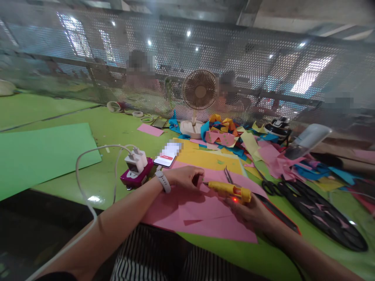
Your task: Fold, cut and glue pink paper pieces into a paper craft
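My right hand [249, 210] is wrapped round a yellow glue gun [225, 189], whose small red light glows. Its dark nozzle points left, close to the fingers of my left hand [187, 177]. Those fingers are curled together; a tiny greenish bit shows near their tips, too small to name. A white watch is on the left wrist. Beneath both hands lie pink paper sheets [205, 226], with a yellow sheet [211, 158] behind them. Tweezers [227, 175] rest on the paper just beyond the glue gun.
Left of my hand are a purple power strip [136, 175] with white chargers and a cable, and a phone [168, 154]. A fan [199, 91] stands at the back. Rightward lie paper scraps [222, 136], scissors [271, 186] and a black oval tray [325, 214]. Green card [49, 152] covers the left.
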Motion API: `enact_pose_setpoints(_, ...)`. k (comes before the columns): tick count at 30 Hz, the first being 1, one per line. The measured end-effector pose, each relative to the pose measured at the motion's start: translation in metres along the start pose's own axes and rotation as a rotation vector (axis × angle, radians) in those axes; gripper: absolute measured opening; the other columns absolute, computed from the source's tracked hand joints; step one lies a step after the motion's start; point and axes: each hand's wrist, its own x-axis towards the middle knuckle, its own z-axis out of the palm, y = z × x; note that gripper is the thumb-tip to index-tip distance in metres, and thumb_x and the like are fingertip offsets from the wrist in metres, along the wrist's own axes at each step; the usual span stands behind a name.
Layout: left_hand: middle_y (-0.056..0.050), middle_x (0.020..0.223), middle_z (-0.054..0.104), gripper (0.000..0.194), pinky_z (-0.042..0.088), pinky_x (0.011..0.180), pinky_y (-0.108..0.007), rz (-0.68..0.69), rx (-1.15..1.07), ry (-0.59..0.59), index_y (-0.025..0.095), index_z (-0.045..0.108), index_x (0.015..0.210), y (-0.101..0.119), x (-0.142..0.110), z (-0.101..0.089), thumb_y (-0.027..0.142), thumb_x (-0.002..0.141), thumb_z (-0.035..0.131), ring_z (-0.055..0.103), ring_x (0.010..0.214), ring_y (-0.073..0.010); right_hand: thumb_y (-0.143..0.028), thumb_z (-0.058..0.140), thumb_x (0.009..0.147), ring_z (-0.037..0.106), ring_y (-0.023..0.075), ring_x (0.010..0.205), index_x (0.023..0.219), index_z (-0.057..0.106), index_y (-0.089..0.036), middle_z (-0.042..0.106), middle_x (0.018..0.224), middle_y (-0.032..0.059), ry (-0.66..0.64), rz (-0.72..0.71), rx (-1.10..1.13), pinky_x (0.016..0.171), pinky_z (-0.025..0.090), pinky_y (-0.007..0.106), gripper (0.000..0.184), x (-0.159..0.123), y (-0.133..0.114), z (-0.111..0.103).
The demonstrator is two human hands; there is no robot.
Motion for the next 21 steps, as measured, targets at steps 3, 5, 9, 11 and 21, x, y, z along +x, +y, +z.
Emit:
enact_pose_setpoints(3,0.004,0.062,0.048,0.03,0.029,0.048,-0.021,0.0,0.026,0.003,0.018,0.048,0.068,0.0024,-0.0006,-0.0001,0.035,0.06,0.072,0.043,0.054,-0.01,-0.033,0.066,0.071,0.033,0.0053,0.037,0.094,0.059,-0.02,0.043,0.052,-0.0069,0.008,0.014,-0.015,0.032,0.028,0.016,0.027,-0.0006,-0.0017,0.0011)
enact_pose_setpoints(5,0.005,0.062,0.048,0.03,0.029,0.047,-0.021,0.001,0.042,0.005,0.019,0.047,0.068,0.0033,-0.0006,0.0,0.034,0.06,0.072,0.042,0.054,-0.0098,-0.034,0.065,0.072,0.033,0.0055,0.037,0.091,0.059,-0.02,0.042,0.05,-0.0075,0.008,0.018,-0.03,0.032,0.028,0.016,0.025,-0.001,-0.0036,0.0016)
enact_pose_setpoints(9,0.005,0.062,0.046,0.033,0.028,0.047,-0.021,0.012,0.066,0.02,0.019,0.046,0.068,0.0026,0.0002,0.0004,0.037,0.06,0.072,0.041,0.054,-0.0094,-0.038,0.063,0.074,0.032,0.005,0.036,0.087,0.057,-0.02,0.041,0.048,-0.0079,0.002,0.022,-0.044,0.032,0.028,0.016,0.023,-0.001,-0.0048,0.0024)
enact_pose_setpoints(11,0.005,0.062,0.046,0.034,0.028,0.048,-0.021,0.015,0.073,0.02,0.019,0.044,0.068,0.0023,0.0004,0.0006,0.038,0.06,0.072,0.04,0.054,-0.0091,-0.039,0.063,0.073,0.032,0.0048,0.036,0.088,0.057,-0.019,0.041,0.049,-0.0077,0.008,0.017,-0.052,0.032,0.028,0.016,0.025,-0.0006,-0.004,0.0028)
enact_pose_setpoints(21,0.006,0.063,0.043,0.035,0.025,0.049,-0.021,0.007,0.139,0.028,0.018,0.043,0.07,0.0074,-0.0007,0.0012,0.039,0.06,0.069,0.039,0.055,-0.0087,-0.045,0.062,0.073,0.032,0.0049,0.036,0.089,0.056,-0.017,0.04,0.048,-0.0079,0.021,0.015,-0.074,0.033,0.029,0.017,0.033,0.0,-0.0062,0.0042)
